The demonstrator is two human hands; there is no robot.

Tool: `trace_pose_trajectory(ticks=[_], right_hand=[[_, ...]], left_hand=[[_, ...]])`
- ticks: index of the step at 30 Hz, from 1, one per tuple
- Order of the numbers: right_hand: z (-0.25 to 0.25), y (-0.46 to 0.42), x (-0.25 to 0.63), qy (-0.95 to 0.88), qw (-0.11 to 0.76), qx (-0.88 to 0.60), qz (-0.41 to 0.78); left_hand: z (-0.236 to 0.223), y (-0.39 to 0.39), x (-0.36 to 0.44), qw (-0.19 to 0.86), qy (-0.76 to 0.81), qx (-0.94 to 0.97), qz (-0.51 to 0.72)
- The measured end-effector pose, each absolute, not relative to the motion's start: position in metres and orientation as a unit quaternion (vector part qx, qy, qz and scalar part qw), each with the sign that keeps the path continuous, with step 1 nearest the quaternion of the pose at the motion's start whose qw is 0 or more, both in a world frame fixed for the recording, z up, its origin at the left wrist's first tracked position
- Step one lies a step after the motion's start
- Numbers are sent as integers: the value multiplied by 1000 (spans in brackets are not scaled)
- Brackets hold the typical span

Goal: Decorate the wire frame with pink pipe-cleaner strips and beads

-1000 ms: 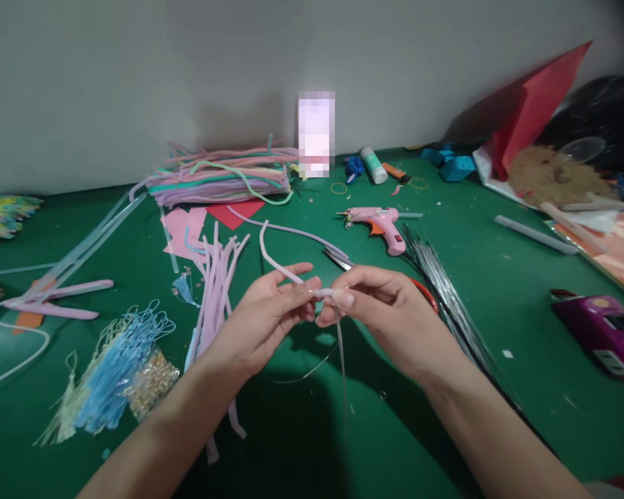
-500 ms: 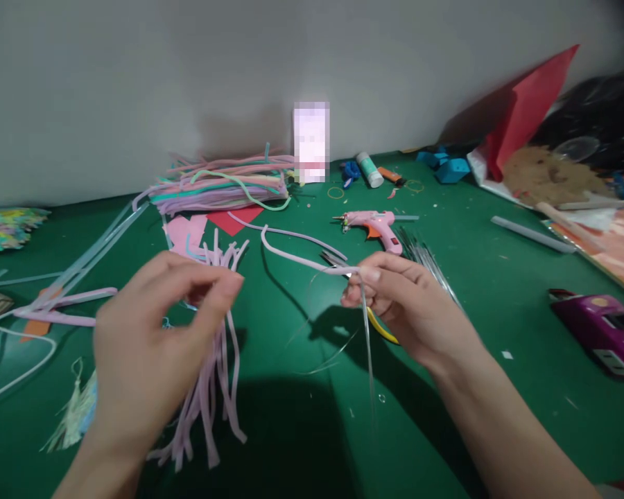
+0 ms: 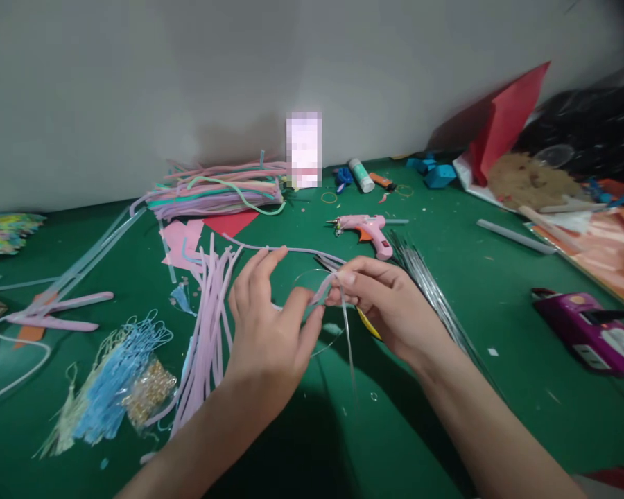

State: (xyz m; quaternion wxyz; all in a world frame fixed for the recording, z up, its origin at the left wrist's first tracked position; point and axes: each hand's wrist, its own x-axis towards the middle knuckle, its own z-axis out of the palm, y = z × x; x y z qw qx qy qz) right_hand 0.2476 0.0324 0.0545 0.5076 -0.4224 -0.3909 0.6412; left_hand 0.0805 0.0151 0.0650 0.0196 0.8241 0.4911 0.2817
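Observation:
My right hand [image 3: 390, 301] pinches one end of a lilac pipe cleaner [image 3: 319, 291] together with a thin silver wire [image 3: 347, 339] that hangs down from the fingers. My left hand [image 3: 270, 326] is back at the middle, thumb and forefinger closed on the same pipe cleaner just left of the right hand's grip, the other fingers raised. A bundle of lilac pipe cleaners [image 3: 208, 319] lies on the green table [image 3: 447, 388] under and left of my left wrist. Scissor blades [image 3: 326, 262] and a yellow handle [image 3: 367, 324] peek from behind my right hand.
A pink glue gun [image 3: 367, 227] and a sheaf of silver wires [image 3: 426, 284] lie right of my hands. Stacked coloured pipe cleaners [image 3: 218, 190] sit by the wall. Blue tassels [image 3: 109, 374] lie at the left, a purple box [image 3: 587, 329] at the right, red paper [image 3: 504, 121] beyond.
My left hand, which had let go and swung out to the left over the lilac bundle, has come back to the pipe cleaner. The right hand kept its pinch and stayed put.

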Motion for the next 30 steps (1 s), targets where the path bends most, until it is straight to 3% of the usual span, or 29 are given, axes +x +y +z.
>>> trace_pose_trajectory(ticks=[7, 13, 18, 26, 30], right_hand=[[53, 33, 244, -398, 542, -452, 586], [51, 34, 244, -398, 553, -480, 553], [50, 36, 246, -409, 562, -487, 530], [49, 36, 244, -417, 564, -486, 521], [50, 36, 243, -415, 565, -486, 523]], left_hand=[[77, 0, 81, 177, 485, 798, 311], [82, -17, 77, 239, 458, 822, 240], [77, -42, 69, 193, 424, 851, 243], [55, -65, 76, 16, 413, 836, 362], [51, -60, 80, 35, 399, 839, 369]])
